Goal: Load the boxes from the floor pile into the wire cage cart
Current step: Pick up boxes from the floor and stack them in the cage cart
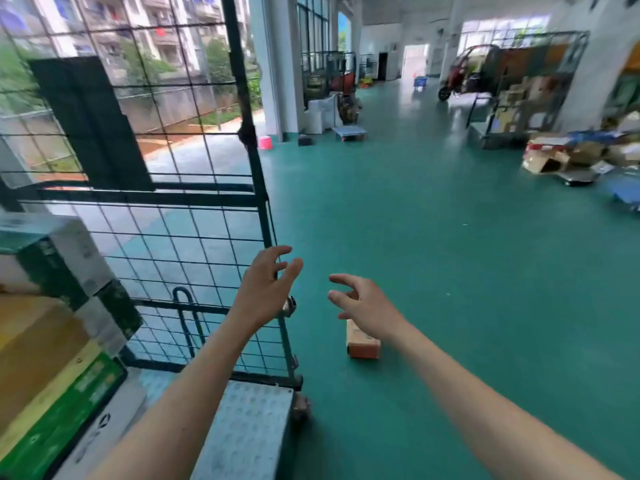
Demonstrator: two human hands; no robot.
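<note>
Between loads: left hand and right hand both spread, empty. Dark-green wire cage cart at 9 o'clock. Small orange cardboard box at 6 o'clock, probably next: stoop, grasp.

The left hand was stretched forward with fingers spread, in front of the corner post of the wire cage cart. The right hand, fingers loosely bent and holding nothing, hung over a small orange-brown box lying on the green floor just beside the cart. Inside the cart, a green-and-white carton lay next to a brown cardboard box. Far off to the right lay a pile of boxes.
</note>
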